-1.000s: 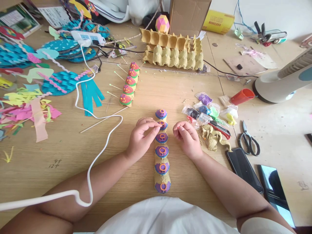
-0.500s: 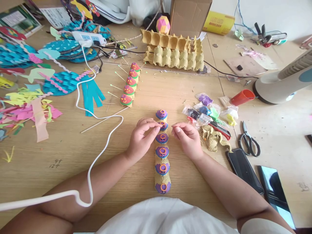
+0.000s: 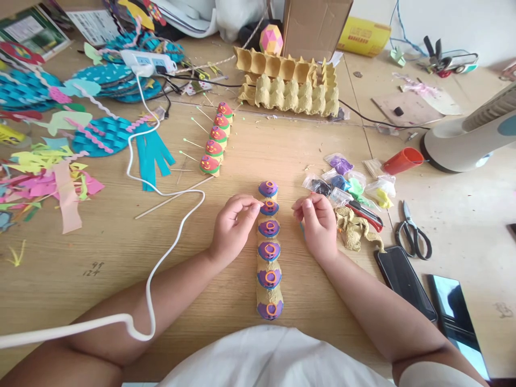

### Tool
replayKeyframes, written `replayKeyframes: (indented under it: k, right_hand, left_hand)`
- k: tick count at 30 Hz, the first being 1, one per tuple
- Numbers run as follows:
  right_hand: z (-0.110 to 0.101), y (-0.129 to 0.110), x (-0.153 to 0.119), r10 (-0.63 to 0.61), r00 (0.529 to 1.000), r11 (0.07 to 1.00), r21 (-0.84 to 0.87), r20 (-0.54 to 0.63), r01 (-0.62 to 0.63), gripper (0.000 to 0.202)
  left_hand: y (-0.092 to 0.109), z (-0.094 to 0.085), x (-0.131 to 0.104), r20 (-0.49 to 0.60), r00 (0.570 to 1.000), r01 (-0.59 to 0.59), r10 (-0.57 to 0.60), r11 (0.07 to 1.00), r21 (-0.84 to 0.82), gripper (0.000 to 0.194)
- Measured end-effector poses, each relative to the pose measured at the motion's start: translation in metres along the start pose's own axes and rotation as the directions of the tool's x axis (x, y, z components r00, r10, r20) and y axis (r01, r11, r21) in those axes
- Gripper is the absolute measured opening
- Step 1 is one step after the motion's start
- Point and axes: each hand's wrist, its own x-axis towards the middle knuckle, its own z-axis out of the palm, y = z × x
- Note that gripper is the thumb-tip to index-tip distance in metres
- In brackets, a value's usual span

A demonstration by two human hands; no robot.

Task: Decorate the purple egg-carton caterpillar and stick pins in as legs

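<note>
A strip of egg-carton cups (image 3: 268, 251) lies lengthwise in front of me, its bumps covered in purple and blue clay with orange rings and small dark and red marks. At its left side my left hand (image 3: 236, 223) is pinched, thumb and forefinger tips close to the second bump from the far end. Whatever sits in that pinch is too small to name. My right hand (image 3: 316, 223), apart from the strip on its right, also has thumb and forefinger together. A tiny blue bit shows at its left edge; I cannot make out what the fingers hold.
Beyond stands a red-and-green caterpillar strip (image 3: 215, 140) with green-tipped sticks. Clay bags (image 3: 355, 185), a box cutter (image 3: 365, 215), scissors (image 3: 411, 234) and a phone (image 3: 405, 282) lie right. A white cable (image 3: 177, 231) crosses the left side. Egg cartons (image 3: 296, 94) are at the back.
My right hand has moved right, away from the strip, and turned slightly. My left hand has shifted a little left, its fingertips still near the second bump.
</note>
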Motion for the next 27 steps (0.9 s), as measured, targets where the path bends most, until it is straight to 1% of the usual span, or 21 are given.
replayKeyframes:
  k: [2,4,7,10,15,17,20,22,24,26,27]
  right_hand:
    - [-0.0001,-0.0012,-0.0005,-0.076,0.994,0.979,-0.185,0.083,0.09,0.022]
    - [-0.0002,-0.0019,-0.001,-0.115,0.973,0.929,-0.324,0.202,0.177,0.019]
    - [-0.0002,-0.0017,-0.0011,-0.108,0.938,0.867,-0.43,0.33,0.252,0.018]
    - [-0.0007,-0.0007,-0.0006,-0.1,0.921,0.83,-0.478,0.377,0.286,0.017]
    - [-0.0021,0.0011,0.0002,-0.131,0.925,0.785,-0.532,0.358,0.317,0.014]
    - [-0.0022,0.0009,0.0002,-0.131,0.928,0.781,-0.54,0.349,0.313,0.014]
    - [-0.0017,-0.001,-0.0001,-0.126,0.941,0.813,-0.511,0.313,0.279,0.013]
    - [-0.0009,-0.0025,0.0,-0.109,0.962,0.855,-0.47,0.252,0.22,0.014]
    - [0.0,-0.0028,0.0008,-0.07,0.984,0.924,-0.362,0.164,0.126,0.015]
    - [0.0007,-0.0016,0.0026,0.006,0.996,0.986,-0.167,0.088,0.009,0.016]
    - [0.0009,-0.0007,0.0038,0.048,0.997,0.997,-0.059,0.06,-0.044,0.018]
  left_hand:
    - [-0.0019,0.0008,-0.0005,-0.005,1.0,0.02,-0.02,0.999,-0.026,0.016]
    - [-0.0033,0.0018,-0.0011,0.008,0.999,0.033,-0.033,0.999,-0.035,0.017]
    - [-0.0038,0.0032,-0.0017,0.037,0.998,0.042,-0.041,0.999,-0.015,0.019]
    - [-0.0027,0.004,-0.0016,0.061,0.997,0.05,-0.049,0.999,-0.008,0.021]
    - [0.0008,0.0035,-0.001,0.099,0.992,0.074,-0.075,0.997,0.019,0.023]
    - [0.0021,0.0029,-0.0005,0.111,0.991,0.068,-0.072,0.997,0.038,0.024]
    - [0.003,0.0022,0.0001,0.116,0.991,0.063,-0.069,0.997,0.053,0.025]
    - [0.0028,0.0019,0.0002,0.111,0.991,0.068,-0.073,0.997,0.047,0.025]
    - [0.0025,0.0017,0.0002,0.106,0.992,0.068,-0.072,0.997,0.042,0.025]
    - [0.0021,0.0016,0.0001,0.103,0.992,0.065,-0.07,0.997,0.043,0.025]
    - [0.0018,0.0016,0.0,0.1,0.992,0.066,-0.071,0.997,0.044,0.025]
